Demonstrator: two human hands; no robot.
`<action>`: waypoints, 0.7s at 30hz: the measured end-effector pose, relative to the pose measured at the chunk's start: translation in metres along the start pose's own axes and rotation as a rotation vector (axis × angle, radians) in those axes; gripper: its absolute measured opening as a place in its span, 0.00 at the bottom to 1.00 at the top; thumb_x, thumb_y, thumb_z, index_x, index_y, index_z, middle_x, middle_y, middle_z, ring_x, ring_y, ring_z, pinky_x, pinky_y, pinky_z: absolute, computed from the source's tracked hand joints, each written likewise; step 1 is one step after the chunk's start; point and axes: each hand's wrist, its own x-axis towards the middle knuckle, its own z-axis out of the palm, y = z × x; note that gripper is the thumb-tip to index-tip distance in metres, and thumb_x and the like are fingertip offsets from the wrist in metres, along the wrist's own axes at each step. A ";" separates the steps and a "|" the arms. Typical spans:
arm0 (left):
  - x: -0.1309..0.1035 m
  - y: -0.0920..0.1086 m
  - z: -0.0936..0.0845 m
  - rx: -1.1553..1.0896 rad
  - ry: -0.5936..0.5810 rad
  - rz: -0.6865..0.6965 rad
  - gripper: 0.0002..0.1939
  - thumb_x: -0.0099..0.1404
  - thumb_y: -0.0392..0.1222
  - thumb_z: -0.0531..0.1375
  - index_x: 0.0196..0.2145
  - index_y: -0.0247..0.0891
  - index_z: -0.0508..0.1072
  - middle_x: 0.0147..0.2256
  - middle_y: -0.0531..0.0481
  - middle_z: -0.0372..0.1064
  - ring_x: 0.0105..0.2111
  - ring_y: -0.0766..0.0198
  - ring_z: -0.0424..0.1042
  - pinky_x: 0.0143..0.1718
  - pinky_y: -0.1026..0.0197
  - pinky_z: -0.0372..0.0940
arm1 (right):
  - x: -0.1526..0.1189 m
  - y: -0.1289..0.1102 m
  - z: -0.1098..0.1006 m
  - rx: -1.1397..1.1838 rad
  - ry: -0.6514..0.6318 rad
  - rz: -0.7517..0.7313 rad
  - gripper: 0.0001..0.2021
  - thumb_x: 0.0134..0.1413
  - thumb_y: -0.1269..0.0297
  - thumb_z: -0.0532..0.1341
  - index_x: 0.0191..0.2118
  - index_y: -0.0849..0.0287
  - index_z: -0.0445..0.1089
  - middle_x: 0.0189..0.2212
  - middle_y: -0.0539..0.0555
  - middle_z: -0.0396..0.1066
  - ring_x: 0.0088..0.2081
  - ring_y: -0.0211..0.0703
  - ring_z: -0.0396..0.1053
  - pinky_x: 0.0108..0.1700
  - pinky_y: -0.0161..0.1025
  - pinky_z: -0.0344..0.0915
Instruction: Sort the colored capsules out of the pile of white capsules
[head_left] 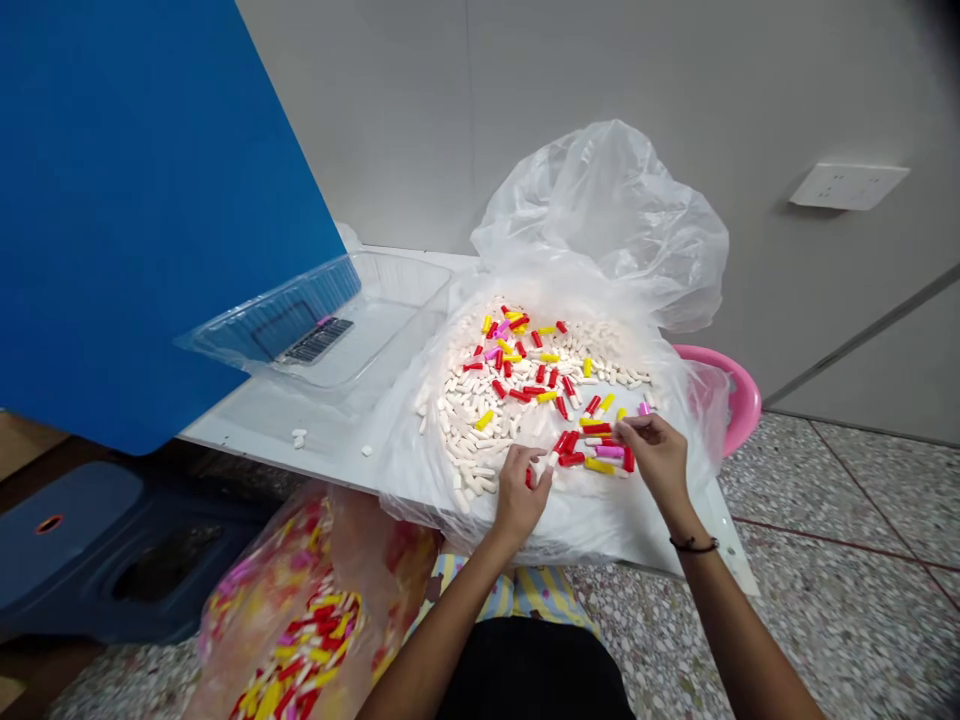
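My left hand point(520, 496) is closed near the table's front edge, its fingers curled around a small red plastic cap point(529, 478). By its fingertips lie red caps with white ends. My right hand point(654, 458), a dark band on its wrist, pinches thumb and fingers together beside a cluster of red, yellow and pink caps point(609, 452). What its fingertips hold, if anything, is hidden. Beyond both hands, a heap of small white plugs point(472, 410) with coloured caps scattered over it rests on an opened clear plastic bag point(409, 450).
A clear plastic tray point(394, 310) with a dark, phone-like object point(319, 341) stands at left on the white table point(300, 425). Below hangs a bag of coloured pieces point(300, 640), near a blue stool point(82, 550). A pink basin point(744, 400) is at right; a wall rises behind.
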 end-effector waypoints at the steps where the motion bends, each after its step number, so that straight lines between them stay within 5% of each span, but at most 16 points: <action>1: -0.002 0.000 -0.002 0.007 -0.001 0.014 0.13 0.57 0.30 0.56 0.41 0.37 0.68 0.35 0.50 0.60 0.29 0.69 0.62 0.35 0.63 0.61 | 0.007 0.003 -0.005 -0.076 0.047 -0.033 0.10 0.46 0.58 0.64 0.30 0.60 0.69 0.27 0.54 0.72 0.29 0.43 0.71 0.34 0.42 0.70; 3: -0.007 0.001 -0.005 -0.009 -0.052 0.057 0.20 0.51 0.24 0.52 0.42 0.37 0.65 0.37 0.50 0.60 0.32 0.67 0.62 0.37 0.62 0.62 | 0.017 0.012 -0.012 -0.257 0.045 -0.118 0.09 0.47 0.59 0.61 0.32 0.60 0.70 0.32 0.56 0.71 0.31 0.44 0.71 0.34 0.42 0.70; 7: -0.021 0.003 -0.007 -0.100 -0.151 0.094 0.31 0.43 0.19 0.46 0.45 0.38 0.61 0.41 0.48 0.60 0.41 0.64 0.64 0.44 0.60 0.62 | 0.015 0.026 -0.010 -0.516 -0.157 -0.304 0.10 0.49 0.66 0.56 0.36 0.62 0.71 0.38 0.60 0.69 0.36 0.46 0.69 0.38 0.44 0.68; 12: -0.035 0.003 -0.016 -0.051 -0.247 0.021 0.23 0.56 0.24 0.48 0.47 0.39 0.63 0.44 0.47 0.66 0.46 0.62 0.66 0.50 0.56 0.61 | -0.001 0.026 0.011 -0.585 -0.488 -0.408 0.11 0.51 0.73 0.53 0.37 0.61 0.72 0.36 0.58 0.70 0.38 0.45 0.68 0.40 0.41 0.65; 15: -0.038 0.002 -0.020 -0.061 -0.263 -0.021 0.19 0.61 0.29 0.50 0.50 0.39 0.63 0.46 0.47 0.68 0.47 0.62 0.67 0.51 0.56 0.61 | 0.002 0.022 0.021 -0.649 -0.501 -0.395 0.11 0.50 0.75 0.53 0.37 0.61 0.71 0.38 0.58 0.70 0.39 0.45 0.68 0.41 0.40 0.64; 21: -0.030 0.011 -0.018 -0.269 -0.087 -0.096 0.10 0.62 0.37 0.56 0.42 0.36 0.72 0.38 0.46 0.72 0.40 0.63 0.71 0.44 0.60 0.66 | 0.038 0.015 0.039 -0.969 -0.483 -0.281 0.16 0.50 0.77 0.53 0.44 0.64 0.71 0.41 0.62 0.70 0.47 0.49 0.64 0.44 0.38 0.59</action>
